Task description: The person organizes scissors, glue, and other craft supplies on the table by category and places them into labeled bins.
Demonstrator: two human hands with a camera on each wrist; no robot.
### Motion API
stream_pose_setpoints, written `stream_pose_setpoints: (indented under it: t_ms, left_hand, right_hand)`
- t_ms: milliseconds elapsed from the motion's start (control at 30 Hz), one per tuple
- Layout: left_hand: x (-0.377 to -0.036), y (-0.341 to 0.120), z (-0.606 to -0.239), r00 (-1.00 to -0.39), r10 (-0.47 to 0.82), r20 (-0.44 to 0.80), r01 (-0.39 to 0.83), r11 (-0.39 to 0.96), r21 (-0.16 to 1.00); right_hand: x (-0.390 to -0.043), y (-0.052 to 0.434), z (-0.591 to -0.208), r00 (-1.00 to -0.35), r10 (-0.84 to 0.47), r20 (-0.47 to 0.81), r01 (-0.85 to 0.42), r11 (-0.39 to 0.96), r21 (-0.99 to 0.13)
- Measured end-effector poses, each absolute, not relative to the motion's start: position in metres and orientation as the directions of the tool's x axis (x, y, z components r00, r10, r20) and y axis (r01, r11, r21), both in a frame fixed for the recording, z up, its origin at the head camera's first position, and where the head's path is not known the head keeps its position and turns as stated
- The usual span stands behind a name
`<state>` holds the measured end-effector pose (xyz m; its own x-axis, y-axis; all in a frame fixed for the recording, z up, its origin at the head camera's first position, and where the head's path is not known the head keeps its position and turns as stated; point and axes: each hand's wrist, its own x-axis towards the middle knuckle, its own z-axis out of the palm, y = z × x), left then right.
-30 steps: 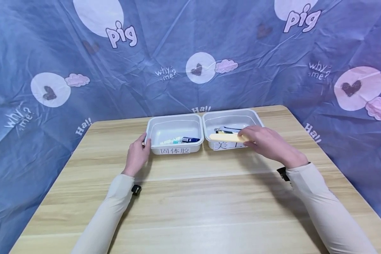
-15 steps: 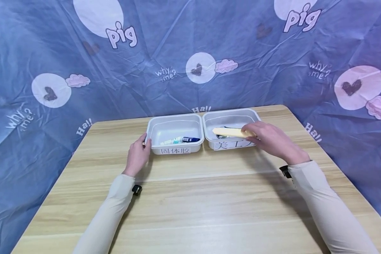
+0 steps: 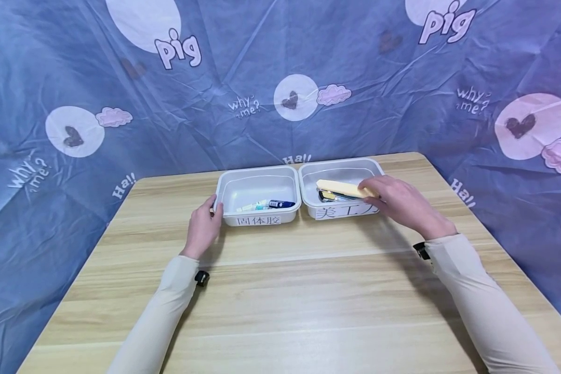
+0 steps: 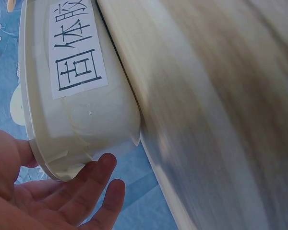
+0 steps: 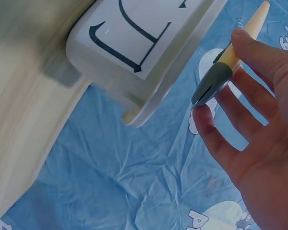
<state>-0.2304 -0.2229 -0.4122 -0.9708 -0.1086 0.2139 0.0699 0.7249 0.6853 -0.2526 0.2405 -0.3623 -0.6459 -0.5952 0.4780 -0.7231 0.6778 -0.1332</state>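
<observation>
**Yellow knife over the right tub**

A long pale-yellow utility knife (image 3: 341,188) with a grey end cap is held level above the right white tub (image 3: 376,167), its length running left to right. Other knives lie in that tub beneath it. The left white tub (image 3: 224,179) just beside holds glue sticks (image 3: 266,205) lying flat along its near wall.

Head view looks down over both bins (image 3: 257,179) — wrist views sit close below them.
</observation>
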Motion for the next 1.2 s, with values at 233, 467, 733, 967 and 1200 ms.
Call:
stream_pose_setpoints:
  t_ms: [233,467,733,967,1200]
  left_hand:
    - [-0.2302,-0.2222,-0.4109,-0.970,-0.119,0.211,0.062,0.722,0.689]
    - [-0.2296,-0.2225,-0.4089,-0.970,-0.121,0.210,0.060,0.720,0.692]
    - [-0.2305,-0.2224,-0.4075,-0.969,-0.116,0.219,0.072,0.716,0.695]
    - [-0.2305,-0.2218,-0.4087,-0.970,-0.109,0.219,0.076,0.715,0.695]
    - [-0.2292,-0.2221,-0.4097,-0.972,-0.109,0.206,0.065,0.722,0.689]
  right_hand:
    - [-0.2550,0.2414,-0.3637,-0.650,-0.592,0.476,-0.719,0.682,-0.134]
    - [-0.2573,0.2424,-0.3648,-0.651,-0.593,0.474,-0.713,0.691,-0.115]
    - [-0.2589,0.2428,-0.3657,-0.633,-0.599,0.490,-0.725,0.681,-0.103]
    - [-0.2581,0.2431,-0.3679,-0.610,-0.608,0.507,-0.740,0.666,-0.093]
    - [-0.2586,0.2436,-0.3694,-0.597,-0.618,0.512,-0.748,0.660,-0.075]
